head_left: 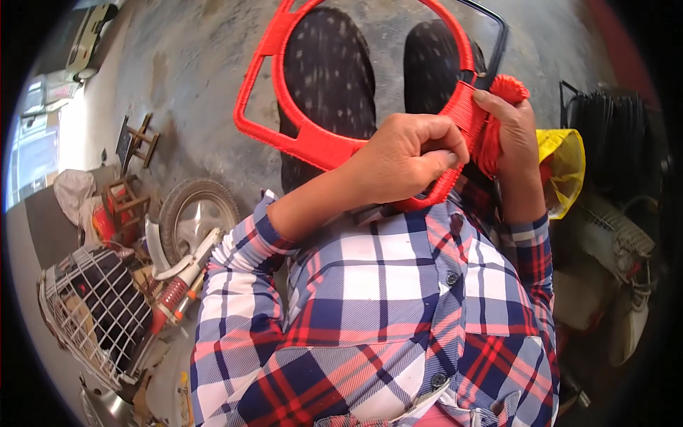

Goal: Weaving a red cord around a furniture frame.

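Observation:
A ring-shaped frame, with an angular outer bar joined to its ring, lies across my knees. Red cord is wound tightly over most of it, while a black stretch at the upper right is bare. My right hand grips the frame's right side, its thumb pressed on the wrapping. A bundle of red cord is gathered against that palm. Over the lower right part of the ring, my left hand is closed in a pinch. What its fingertips hold is hidden.
A yellow bag stands right of my right hand, before a stack of black frames. On the left are a wheel, a white wire basket and small wooden stools. Concrete floor stretches ahead.

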`<state>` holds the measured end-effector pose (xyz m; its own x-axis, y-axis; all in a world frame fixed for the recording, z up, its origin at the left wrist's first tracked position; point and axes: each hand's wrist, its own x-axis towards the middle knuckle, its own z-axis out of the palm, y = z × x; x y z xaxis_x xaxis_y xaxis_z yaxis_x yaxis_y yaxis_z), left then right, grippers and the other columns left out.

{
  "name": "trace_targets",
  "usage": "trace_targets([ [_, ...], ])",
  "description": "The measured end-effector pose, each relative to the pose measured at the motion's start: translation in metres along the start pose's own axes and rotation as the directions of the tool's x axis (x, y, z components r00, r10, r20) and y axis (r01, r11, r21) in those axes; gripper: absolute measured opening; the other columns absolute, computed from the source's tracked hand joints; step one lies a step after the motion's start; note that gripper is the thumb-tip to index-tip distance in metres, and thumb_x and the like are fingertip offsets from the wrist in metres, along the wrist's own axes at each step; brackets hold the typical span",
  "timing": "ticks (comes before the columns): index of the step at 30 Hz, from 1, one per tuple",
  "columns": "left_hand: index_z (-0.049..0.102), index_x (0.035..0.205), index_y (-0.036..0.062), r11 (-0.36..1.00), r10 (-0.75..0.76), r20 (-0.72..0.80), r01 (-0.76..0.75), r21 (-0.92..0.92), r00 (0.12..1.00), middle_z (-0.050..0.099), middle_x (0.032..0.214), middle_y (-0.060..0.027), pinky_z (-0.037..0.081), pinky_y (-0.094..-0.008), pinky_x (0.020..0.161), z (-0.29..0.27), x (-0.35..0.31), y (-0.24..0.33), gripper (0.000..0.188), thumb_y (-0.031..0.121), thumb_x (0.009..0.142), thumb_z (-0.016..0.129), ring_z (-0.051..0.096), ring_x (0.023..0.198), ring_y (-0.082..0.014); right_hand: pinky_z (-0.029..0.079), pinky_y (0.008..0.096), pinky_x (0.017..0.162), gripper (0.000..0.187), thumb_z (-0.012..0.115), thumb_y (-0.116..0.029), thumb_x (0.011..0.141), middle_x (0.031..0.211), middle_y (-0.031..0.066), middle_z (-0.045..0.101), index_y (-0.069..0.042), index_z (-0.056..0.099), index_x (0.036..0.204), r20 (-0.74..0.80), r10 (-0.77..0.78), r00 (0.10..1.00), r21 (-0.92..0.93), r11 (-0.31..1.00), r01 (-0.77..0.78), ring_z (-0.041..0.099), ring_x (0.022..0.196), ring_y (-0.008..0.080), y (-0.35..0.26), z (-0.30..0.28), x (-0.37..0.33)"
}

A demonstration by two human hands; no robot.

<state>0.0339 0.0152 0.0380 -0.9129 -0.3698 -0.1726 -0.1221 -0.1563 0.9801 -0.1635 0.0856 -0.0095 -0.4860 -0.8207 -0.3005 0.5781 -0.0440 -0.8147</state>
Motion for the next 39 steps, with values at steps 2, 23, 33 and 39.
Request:
trace_targets([
  [2, 0.064, 0.097, 0.0007, 0.999, 0.027, -0.014, -0.027, 0.018, 1.000, 0.062, 0.086, 0.0013, 0.044, -0.0185, 0.064, -0.004, 0.000, 0.007, 0.010, -0.002, 0.092, 0.055, 0.055, 0.076, -0.0026, 0.056, 0.0297, 0.066, 0.014, 0.069, 0.006, 0.082, 0.083, 0.0053, 0.067, -0.003, 0.062, 0.091, 0.017, 0.015, 1.000, 0.007, 1.000, -0.015, 0.068, 0.073, 0.0156, 0.000, -0.002, 0.000],
  [23, 0.061, 0.109, 0.0059, 0.978, -0.112, -0.381, 0.034, -0.205, 0.918, 0.065, 0.094, -0.0023, 0.047, -0.0229, 0.066, -0.027, 0.081, -0.024, 0.021, 0.020, 0.095, 0.055, 0.059, 0.079, -0.0087, 0.052, 0.0254, 0.070, 0.014, 0.071, 0.000, 0.085, 0.086, -0.0010, 0.064, -0.004, 0.062, 0.095, 0.041, -0.038, 0.998, -0.138, 0.989, 0.043, 0.062, 0.076, 0.0089, 0.000, 0.013, -0.015],
  [33, 0.057, 0.108, -0.0003, 0.896, -0.220, -0.044, 0.184, -0.405, 0.975, 0.067, 0.092, -0.0057, 0.053, -0.0206, 0.069, -0.027, 0.068, -0.019, 0.024, 0.012, 0.094, 0.043, 0.066, 0.077, -0.0102, 0.049, 0.0243, 0.061, 0.028, 0.073, -0.006, 0.084, 0.088, 0.0063, 0.069, 0.002, 0.062, 0.109, -0.007, -0.001, 1.000, -0.116, 0.993, 0.000, 0.061, 0.066, 0.0113, -0.016, -0.016, -0.014],
  [39, 0.055, 0.109, 0.0010, 0.901, -0.256, -0.017, 0.232, -0.365, 0.967, 0.067, 0.086, -0.0068, 0.051, -0.0236, 0.050, -0.030, 0.069, -0.016, 0.022, 0.011, 0.093, 0.044, 0.063, 0.062, -0.0101, 0.049, 0.0228, 0.061, 0.027, 0.075, -0.011, 0.086, 0.087, 0.0019, 0.067, 0.001, 0.064, 0.107, 0.090, 0.042, 0.995, -0.367, 0.930, -0.006, 0.059, 0.069, 0.0082, -0.021, -0.007, -0.033],
])
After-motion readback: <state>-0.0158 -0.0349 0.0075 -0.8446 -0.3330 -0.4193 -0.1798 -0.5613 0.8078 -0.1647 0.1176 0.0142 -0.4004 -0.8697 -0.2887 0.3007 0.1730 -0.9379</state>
